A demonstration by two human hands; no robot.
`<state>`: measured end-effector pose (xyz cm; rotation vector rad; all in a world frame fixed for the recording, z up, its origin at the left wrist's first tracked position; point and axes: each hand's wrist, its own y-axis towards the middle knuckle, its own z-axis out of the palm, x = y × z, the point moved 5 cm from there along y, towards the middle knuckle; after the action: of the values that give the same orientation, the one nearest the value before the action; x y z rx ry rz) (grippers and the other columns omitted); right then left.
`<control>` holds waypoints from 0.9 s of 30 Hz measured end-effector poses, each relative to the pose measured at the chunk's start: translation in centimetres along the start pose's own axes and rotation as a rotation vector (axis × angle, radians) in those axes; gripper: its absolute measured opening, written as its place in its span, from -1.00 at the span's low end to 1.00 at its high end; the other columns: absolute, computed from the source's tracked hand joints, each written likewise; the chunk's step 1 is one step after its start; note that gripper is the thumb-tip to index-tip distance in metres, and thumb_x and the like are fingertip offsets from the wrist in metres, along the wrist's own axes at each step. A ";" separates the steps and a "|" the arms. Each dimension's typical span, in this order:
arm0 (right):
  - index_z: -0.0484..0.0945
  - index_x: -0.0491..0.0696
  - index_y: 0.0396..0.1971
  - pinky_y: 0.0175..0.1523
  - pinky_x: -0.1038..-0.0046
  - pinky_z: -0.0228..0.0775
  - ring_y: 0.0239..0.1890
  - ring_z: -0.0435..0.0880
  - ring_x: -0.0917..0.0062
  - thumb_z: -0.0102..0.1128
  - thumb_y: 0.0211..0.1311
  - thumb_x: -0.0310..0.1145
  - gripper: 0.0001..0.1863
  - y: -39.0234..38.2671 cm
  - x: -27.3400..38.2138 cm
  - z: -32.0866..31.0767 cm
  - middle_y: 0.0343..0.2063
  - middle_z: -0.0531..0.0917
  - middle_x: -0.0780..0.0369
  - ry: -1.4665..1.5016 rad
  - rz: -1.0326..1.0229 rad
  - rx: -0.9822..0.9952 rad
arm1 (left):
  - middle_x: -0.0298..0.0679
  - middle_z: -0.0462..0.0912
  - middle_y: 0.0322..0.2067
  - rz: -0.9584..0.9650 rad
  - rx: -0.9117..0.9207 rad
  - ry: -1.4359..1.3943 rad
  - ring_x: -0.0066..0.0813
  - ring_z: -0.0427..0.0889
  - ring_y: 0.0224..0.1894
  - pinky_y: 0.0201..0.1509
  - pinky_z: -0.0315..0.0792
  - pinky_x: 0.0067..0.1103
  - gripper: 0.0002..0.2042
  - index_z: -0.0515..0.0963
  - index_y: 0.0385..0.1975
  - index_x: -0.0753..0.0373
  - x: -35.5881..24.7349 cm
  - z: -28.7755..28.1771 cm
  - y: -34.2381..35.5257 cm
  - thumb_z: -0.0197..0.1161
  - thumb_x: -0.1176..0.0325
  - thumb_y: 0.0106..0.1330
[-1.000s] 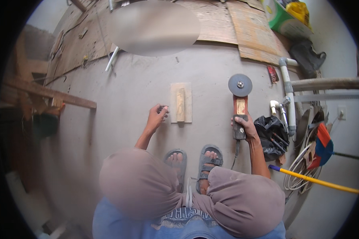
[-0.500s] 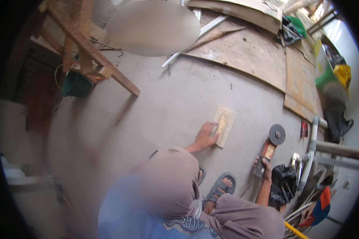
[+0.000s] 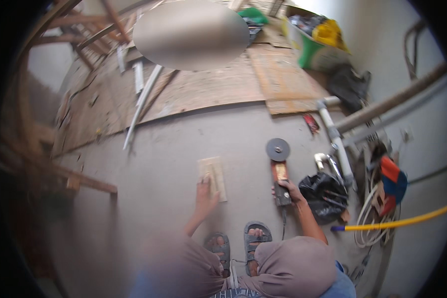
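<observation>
In my right hand (image 3: 294,192) is an angle grinder (image 3: 281,174), its dark round disc (image 3: 278,149) pointing away from me. The fingers wrap around its grey rear body, and a cord runs back from it toward my feet. To the left, a flat, pale wooden float (image 3: 217,173) with a raised handle lies on the grey floor. My left hand (image 3: 206,194) is closed at the near part of its handle, fingers over the left side and thumb to the right. Part of the handle is hidden under the hand.
My sandalled feet (image 3: 257,238) are just behind the tools. Wooden boards (image 3: 208,89) lie ahead. On the right are a black plastic bag (image 3: 324,197), white pipes (image 3: 335,139), a yellow hose (image 3: 397,223) and coiled cable. A wooden frame leg (image 3: 94,184) juts in at left.
My view has swung to the right, so the float, grinder and boards appear farther left. The grinder now points more straight ahead. Both hands stay with the same tools.
</observation>
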<state>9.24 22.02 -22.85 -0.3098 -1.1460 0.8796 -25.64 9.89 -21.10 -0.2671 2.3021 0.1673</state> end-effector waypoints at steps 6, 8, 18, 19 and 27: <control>0.44 -0.15 -0.02 -0.25 0.56 0.54 -0.33 0.68 0.56 0.52 0.05 0.04 -0.31 -1.3 1.4 -1.7 -0.32 0.60 0.26 -0.402 -0.127 -0.073 | 0.05 0.22 0.36 0.028 0.072 0.035 -0.06 0.21 0.43 0.43 0.22 -0.29 -0.26 0.13 0.44 0.28 -0.6 0.4 0.8 0.33 0.33 0.29; 0.32 -0.25 0.22 0.17 0.31 0.41 0.10 0.60 0.22 0.59 -0.27 0.27 0.15 -2.8 1.9 -2.0 0.02 0.59 -0.04 -0.791 -0.158 -0.327 | 0.01 0.19 0.37 -0.094 0.125 -0.117 -0.06 0.24 0.42 0.39 0.27 -0.22 -0.26 0.11 0.46 0.24 1.6 -0.1 0.3 0.32 0.34 0.32; 0.37 -0.20 0.10 0.12 0.15 0.46 -0.01 0.62 0.04 0.47 -0.12 0.01 -0.16 -6.4 -0.2 -1.6 -0.15 0.62 -0.12 -1.030 -0.355 -0.604 | 0.01 0.13 0.43 -0.078 0.218 -0.291 -0.01 0.26 0.40 0.36 0.33 -0.18 -0.29 0.08 0.48 0.21 1.0 0.0 0.1 0.27 0.32 0.39; 0.37 -0.22 0.08 0.14 0.14 0.44 0.02 0.59 0.00 0.47 -0.14 0.00 -0.16 -6.1 -0.9 -1.7 -0.10 0.59 -0.15 -1.044 -0.384 -0.640 | 0.02 0.14 0.43 -0.073 0.223 -0.281 -0.01 0.27 0.40 0.37 0.32 -0.20 -0.29 0.08 0.48 0.23 1.3 -0.1 0.2 0.28 0.32 0.39; 0.31 -0.20 0.15 0.32 0.07 0.26 0.23 0.39 -0.05 0.45 -0.02 0.02 -0.16 -6.5 -2.9 -0.8 0.14 0.39 -0.19 -0.982 -0.467 -0.715 | 0.04 0.17 0.42 -0.076 0.220 -0.288 0.00 0.29 0.38 0.39 0.30 -0.24 -0.28 0.09 0.47 0.29 3.4 0.1 1.1 0.29 0.31 0.38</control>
<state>12.47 15.91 -20.98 -0.1571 -2.3326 0.1244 -28.10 10.50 -23.57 -0.2034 2.0008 -0.0817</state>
